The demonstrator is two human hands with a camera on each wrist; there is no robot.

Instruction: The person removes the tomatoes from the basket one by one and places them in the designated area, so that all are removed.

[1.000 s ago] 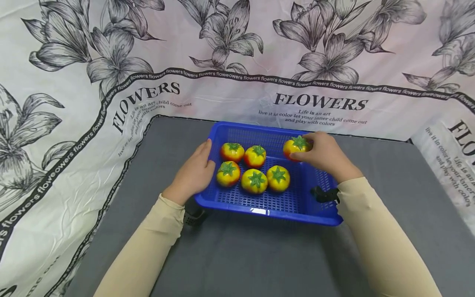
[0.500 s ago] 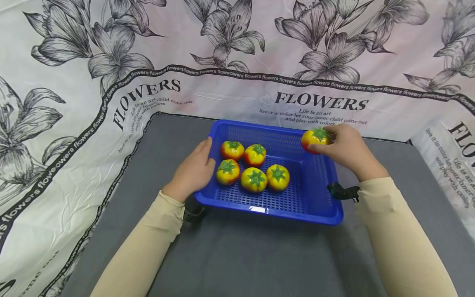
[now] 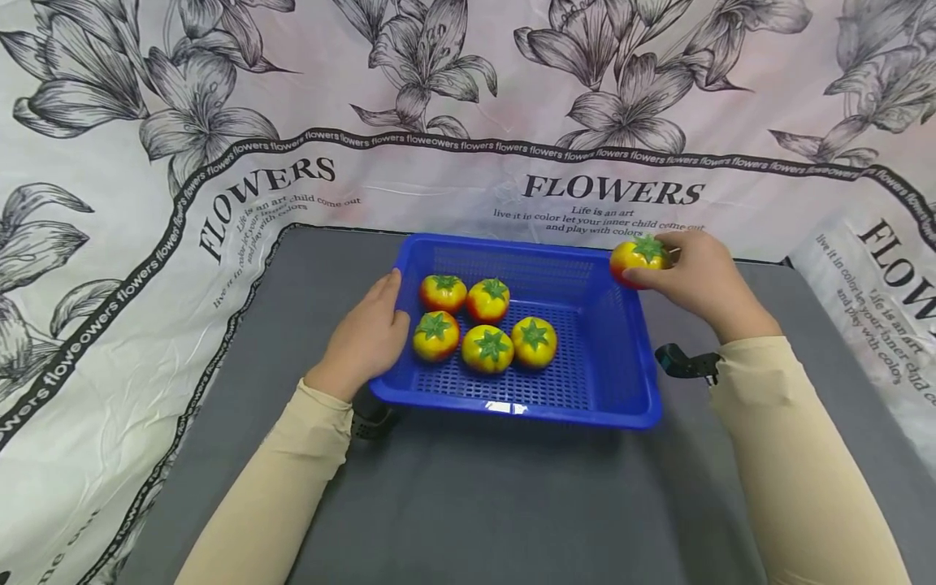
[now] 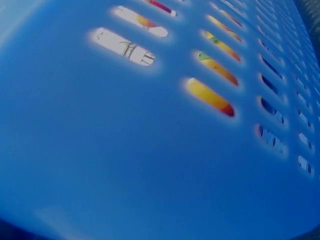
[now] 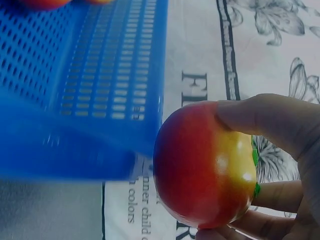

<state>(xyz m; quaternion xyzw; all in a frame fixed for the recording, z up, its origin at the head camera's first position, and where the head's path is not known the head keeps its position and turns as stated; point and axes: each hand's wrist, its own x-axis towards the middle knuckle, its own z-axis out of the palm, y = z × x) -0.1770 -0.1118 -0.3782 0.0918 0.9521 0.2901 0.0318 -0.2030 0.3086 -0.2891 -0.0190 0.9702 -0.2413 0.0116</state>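
Fruit (image 3: 638,262) | clamped in your right hand (image 3: 698,276), basket (image 3: 585,416) just left of it | your left hand (image 3: 366,337): fingers straight against basket's side | step: likely carrying | next move calls for firm grip, clear of basket

Over the last second the right hand (image 3: 698,276) carries the gripped fruit (image 3: 634,262) to the right and up in the head view. 1.0 s ago: fruit inside the outline of the basket (image 3: 585,416), hand across the right end. 0.5 s ago: fruit before the far right corner. Now: fruit overlaps that corner and juts past it; hand wholly outside the outline. Strap (image 3: 687,363) shifts from over the basket's right end to just beside it; right sleeve (image 3: 804,455) follows. More of the right end wall shows. Head view itself shifts slightly: wall cloth (image 3: 439,175) sits further left.
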